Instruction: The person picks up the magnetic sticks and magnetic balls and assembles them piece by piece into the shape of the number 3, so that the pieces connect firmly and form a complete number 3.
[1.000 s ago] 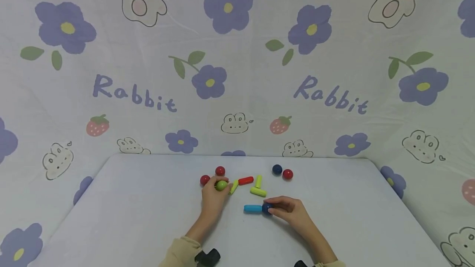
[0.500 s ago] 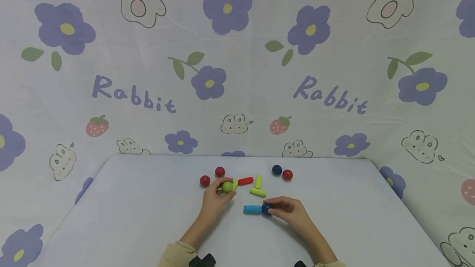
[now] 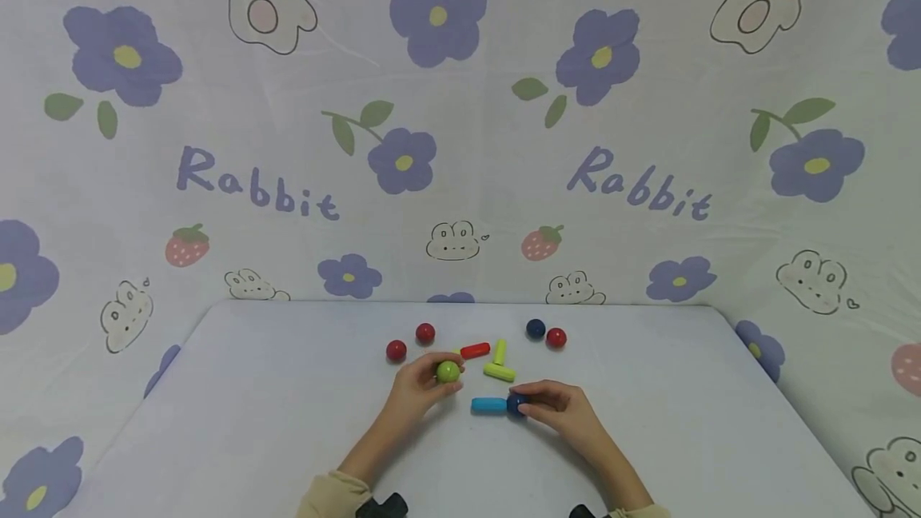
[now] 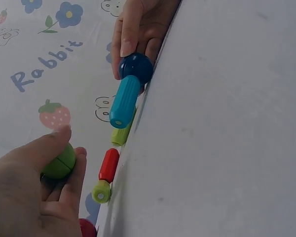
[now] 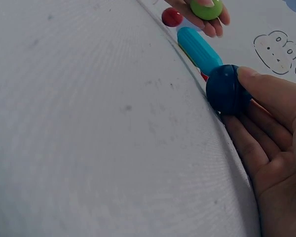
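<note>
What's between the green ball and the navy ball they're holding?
In the head view, a light blue stick lies between them, its end against the navy ball.

Six balls [image 3: 448,372], five rods [image 3: 489,405], one table [image 3: 252,406].

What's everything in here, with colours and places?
Red balls: 3, red, two back left, one back right.
Blue balls: 2, dark blue, front middle and back right.
Green ball: 1, green, middle.
Blue stick: 1, light blue, against front blue ball.
Red stick: 1, red, middle.
Green sticks: 3, yellow-green, middle.
Table: 1, white, beneath.
Cloth: 1, white, flowered, behind.
Sleeves: 2, beige, bottom.
Wrist gear: 2, black, bottom.
Left hand: 1, holding green ball.
Right hand: 1, holding front blue ball.
</note>
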{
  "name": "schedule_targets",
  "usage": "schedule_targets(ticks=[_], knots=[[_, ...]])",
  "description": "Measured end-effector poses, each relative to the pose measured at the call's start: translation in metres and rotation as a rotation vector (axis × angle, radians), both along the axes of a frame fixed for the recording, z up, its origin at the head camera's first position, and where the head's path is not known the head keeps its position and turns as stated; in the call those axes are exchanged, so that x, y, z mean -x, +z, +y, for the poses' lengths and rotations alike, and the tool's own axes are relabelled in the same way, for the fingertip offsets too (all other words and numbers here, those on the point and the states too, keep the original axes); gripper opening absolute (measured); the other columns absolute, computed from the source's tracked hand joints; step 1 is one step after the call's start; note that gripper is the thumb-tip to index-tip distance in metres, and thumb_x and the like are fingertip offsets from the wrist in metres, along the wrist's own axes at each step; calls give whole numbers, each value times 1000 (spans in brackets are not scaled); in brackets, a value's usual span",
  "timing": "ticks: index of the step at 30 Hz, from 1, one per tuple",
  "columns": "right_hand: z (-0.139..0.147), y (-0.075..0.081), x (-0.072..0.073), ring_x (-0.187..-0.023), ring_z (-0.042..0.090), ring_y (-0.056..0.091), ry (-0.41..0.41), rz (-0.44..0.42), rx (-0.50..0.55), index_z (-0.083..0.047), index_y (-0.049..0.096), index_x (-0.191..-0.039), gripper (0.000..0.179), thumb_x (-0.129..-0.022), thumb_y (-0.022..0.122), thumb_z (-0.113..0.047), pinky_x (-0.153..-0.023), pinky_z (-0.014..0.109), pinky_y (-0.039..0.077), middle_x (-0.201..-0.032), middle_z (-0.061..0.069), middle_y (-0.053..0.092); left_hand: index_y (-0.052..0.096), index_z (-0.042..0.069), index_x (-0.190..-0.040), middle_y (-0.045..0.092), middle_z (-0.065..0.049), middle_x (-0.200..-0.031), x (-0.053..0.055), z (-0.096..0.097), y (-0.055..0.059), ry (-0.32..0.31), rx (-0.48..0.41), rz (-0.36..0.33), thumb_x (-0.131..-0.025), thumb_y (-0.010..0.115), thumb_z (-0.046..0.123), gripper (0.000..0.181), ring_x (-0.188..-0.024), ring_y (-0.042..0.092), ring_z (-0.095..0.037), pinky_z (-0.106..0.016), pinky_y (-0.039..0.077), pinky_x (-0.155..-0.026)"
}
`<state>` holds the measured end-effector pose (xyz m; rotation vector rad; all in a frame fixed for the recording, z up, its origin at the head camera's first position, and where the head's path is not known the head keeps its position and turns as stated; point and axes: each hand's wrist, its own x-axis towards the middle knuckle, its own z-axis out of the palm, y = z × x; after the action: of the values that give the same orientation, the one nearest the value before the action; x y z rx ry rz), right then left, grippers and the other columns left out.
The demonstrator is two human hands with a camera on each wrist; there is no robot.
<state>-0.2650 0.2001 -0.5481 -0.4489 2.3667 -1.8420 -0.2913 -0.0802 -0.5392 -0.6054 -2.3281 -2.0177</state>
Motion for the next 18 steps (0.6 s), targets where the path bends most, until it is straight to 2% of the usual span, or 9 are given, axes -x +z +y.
schedule_targets(ticks=[4,9,14,18], knots=[[0,1,0,-109,5,66,1,2,-1,-8,69,-116,34,-85,75,-23,-93,18,53,-122,13,68,64,9,-124,68,-7,-121,2,-4,-2,-67,10,-61,-82,76,9,44,-117,63,-17,-22,49,-101],[0,1,0,-109,5,66,-9,4,-12,-9,70,-116,34,-85,75,-23,-93,19,53,-122,12,69,67,11,-121,70,-8,-120,1,-7,-1,-142,40,-67,-82,77,12,41,-115,64,-16,-21,51,-99],[-1,1,0,-109,5,66,-18,-3,-22,-10,70,-116,34,-85,75,-24,-94,19,53,-122,11,69,69,18,-118,71,-4,-119,-1,-8,-1,-163,95,-99,-80,79,14,39,-116,63,-13,-20,51,-97],[-1,1,0,-109,4,66,-19,-9,-24,-10,70,-115,33,-85,75,-23,-94,19,53,-122,12,69,69,16,-117,70,-7,-120,-1,-8,-2,-182,101,-127,-80,79,11,39,-114,65,-15,-21,52,-96]])
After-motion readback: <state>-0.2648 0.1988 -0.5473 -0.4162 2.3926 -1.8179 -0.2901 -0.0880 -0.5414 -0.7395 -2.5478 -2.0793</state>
